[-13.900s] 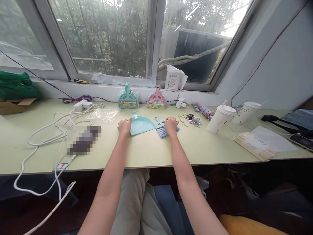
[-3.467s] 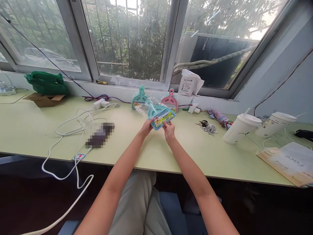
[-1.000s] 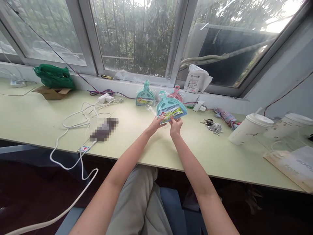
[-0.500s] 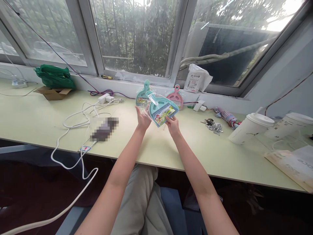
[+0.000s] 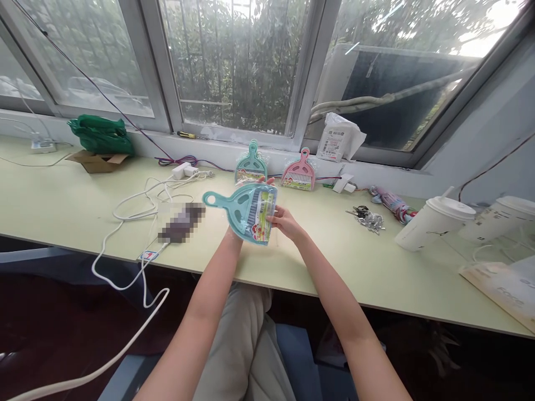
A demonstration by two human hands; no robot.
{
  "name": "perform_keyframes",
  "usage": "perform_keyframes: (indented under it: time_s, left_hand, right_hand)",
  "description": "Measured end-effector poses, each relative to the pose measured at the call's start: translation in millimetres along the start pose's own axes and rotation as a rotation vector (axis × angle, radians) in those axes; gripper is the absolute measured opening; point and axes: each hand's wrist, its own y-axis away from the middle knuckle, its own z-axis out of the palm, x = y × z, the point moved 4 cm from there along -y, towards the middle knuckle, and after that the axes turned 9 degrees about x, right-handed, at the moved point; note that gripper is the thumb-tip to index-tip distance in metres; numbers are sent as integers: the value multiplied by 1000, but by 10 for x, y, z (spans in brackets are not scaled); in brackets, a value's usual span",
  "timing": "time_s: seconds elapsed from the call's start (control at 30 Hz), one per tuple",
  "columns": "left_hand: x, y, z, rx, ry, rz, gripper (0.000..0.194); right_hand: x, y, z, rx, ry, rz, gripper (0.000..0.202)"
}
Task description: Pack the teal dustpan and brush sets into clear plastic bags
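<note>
A teal dustpan with a brush (image 5: 240, 210), wrapped in clear plastic with a printed label, is held above the table, its ringed handle pointing left. On its right edge, by the label, my right hand (image 5: 287, 223) is closed, pinching with thumb and fingers. My left hand (image 5: 266, 180) is behind the dustpan; only stretched-out fingertips show past its upper edge, and the palm and thumb are hidden. Behind, against the wall, stand a stack of teal dustpan sets (image 5: 252, 161) and a pink dustpan set (image 5: 301, 170), also in plastic.
White cables (image 5: 125, 214) and a blurred dark object (image 5: 181, 223) lie at left, near an open cardboard box (image 5: 98, 161) with a green bag (image 5: 102, 133). To the right are keys (image 5: 366, 218), a folded umbrella (image 5: 393, 205) and lidded paper cups (image 5: 434, 223). The table (image 5: 334, 273) ends close before me.
The held dustpan has turned so its handle points left, and it has come slightly lower and to the left. My left hand has slid behind it. The view has shifted slightly.
</note>
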Motion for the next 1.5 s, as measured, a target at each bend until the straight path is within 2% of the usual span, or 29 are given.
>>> perform_keyframes:
  time_s: [0.1,0.2,0.27,0.4,0.5,0.57,0.67,0.77,0.83,0.9,1.0,1.1,1.2,1.3,1.5]
  left_hand:
    - [-71,37,36,-97,196,-131,68]
    - [-223,-69,125,-118,324,-337,64]
    - [-296,-170,197,-102,371,-408,61]
    - [-267,-262,317,-58,535,-342,68]
    - [-226,-172,459,-86,535,-343,73]
    - [-225,-103,570,-117,535,-343,66]
    - [-282,-86,635,-44,535,-318,48]
    - [-369,-155,544,113,497,-326,38]
    - [-384,-208,455,156,468,-320,36]
    - [-358,-241,389,130,446,-309,35]
    - [-300,-229,371,3,433,-330,34]
    - [-264,-174,429,-133,460,-360,33]
    - [-289,-138,502,-203,434,-351,34]
    - [-387,-155,531,-178,365,-319,44]
    - [-660,-290,423,-2,249,-280,49]
  right_hand:
    - [25,-1,61,-1,-26,-4,50]
    - [38,-42,33,117,-82,-48,49]
    - [38,-73,-29,220,-121,-86,48]
    - [9,-100,-224,450,-207,-207,44]
    - [-7,-83,-355,605,-253,-278,43]
    - [-23,-62,-397,667,-267,-320,45]
    - [-48,-39,-388,693,-274,-356,49]
    - [-51,-39,-345,674,-275,-332,48]
    - [-48,-51,-321,637,-272,-301,47]
    - [-52,-62,-308,591,-271,-278,48]
    - [-87,-55,-313,569,-271,-293,49]
    - [-128,-26,-335,614,-278,-342,50]
    - [-124,-13,-361,667,-289,-364,52]
    - [-61,-41,-394,714,-291,-347,53]
    - [108,-153,-444,719,-332,-224,45]
